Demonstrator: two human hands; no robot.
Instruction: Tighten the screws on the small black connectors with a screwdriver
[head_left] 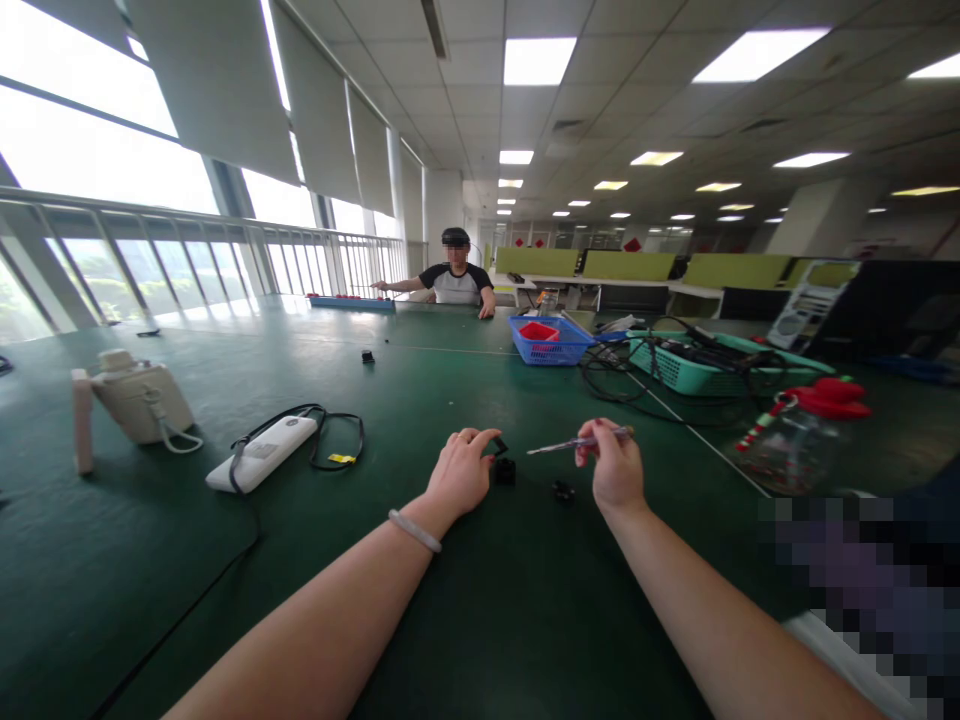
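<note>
My left hand [463, 470], with a pale bangle [415, 531] on its wrist, is closed with thumb and forefinger on a thin black piece [500, 446]. Just below that piece, a small black block [505, 472] sits on the green table. My right hand [616, 470] grips a slim screwdriver [559, 447] near its handle end, and the metal shaft points left toward the black pieces. Between my forearms lies another small dark part [562, 491], its details too small to make out. The screwdriver tip is apart from the block.
To the left are a white power bank-like device [266, 455] with a black cable and a beige bottle [142, 400]. Right: a blue basket [550, 350], a green basket [679, 372] with cables, a red-lidded jar [799, 440]. A person [459, 280] sits across the table.
</note>
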